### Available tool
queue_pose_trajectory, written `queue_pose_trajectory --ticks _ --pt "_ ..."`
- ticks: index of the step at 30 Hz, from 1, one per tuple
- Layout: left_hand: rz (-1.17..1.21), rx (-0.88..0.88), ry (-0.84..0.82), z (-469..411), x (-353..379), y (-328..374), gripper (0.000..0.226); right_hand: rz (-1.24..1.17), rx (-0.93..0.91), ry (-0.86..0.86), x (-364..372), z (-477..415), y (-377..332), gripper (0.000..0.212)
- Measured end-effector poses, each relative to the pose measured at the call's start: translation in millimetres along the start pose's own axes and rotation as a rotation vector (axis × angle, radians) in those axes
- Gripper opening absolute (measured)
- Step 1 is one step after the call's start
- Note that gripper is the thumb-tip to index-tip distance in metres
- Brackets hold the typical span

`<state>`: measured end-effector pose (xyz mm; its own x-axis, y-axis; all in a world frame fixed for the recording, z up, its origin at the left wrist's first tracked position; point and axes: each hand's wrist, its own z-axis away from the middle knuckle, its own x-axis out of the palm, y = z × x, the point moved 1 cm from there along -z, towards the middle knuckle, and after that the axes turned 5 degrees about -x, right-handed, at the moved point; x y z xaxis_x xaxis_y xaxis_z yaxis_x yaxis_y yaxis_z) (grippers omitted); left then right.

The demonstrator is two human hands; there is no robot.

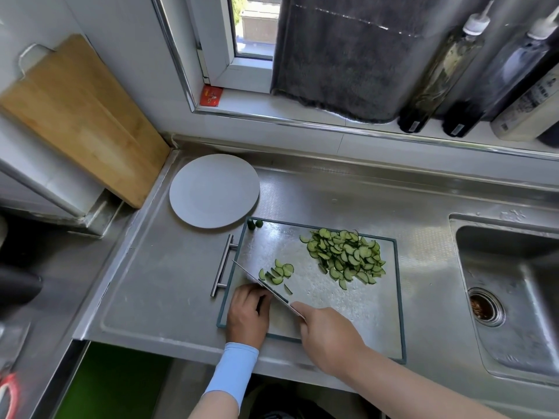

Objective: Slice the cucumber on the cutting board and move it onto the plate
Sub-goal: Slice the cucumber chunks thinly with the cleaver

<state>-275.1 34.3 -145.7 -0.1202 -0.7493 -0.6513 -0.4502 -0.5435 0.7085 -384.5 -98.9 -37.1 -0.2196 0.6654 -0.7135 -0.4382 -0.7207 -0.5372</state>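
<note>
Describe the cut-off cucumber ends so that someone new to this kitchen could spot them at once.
Find the cutting board left of the sink. At its far left corner, the one nearest the round grey plate, sit the cucumber ends. They are two small, dark green stubs set apart from the rest, unlike the thin, pale half-moon slices heaped to their right.

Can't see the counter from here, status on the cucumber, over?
Right hand grips steel knife, left hand curled beside blade. Green cucumber slices piled on steel cutting board. Round grey plate bare. Nothing in the way.
</note>
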Motion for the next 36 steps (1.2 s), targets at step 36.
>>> queue_pose_trajectory --ticks 36 --pt "0.048 -0.053 0.017 0 -5 5 0.024 -0.023 0.013 -0.014 -2 9 3 0.026"
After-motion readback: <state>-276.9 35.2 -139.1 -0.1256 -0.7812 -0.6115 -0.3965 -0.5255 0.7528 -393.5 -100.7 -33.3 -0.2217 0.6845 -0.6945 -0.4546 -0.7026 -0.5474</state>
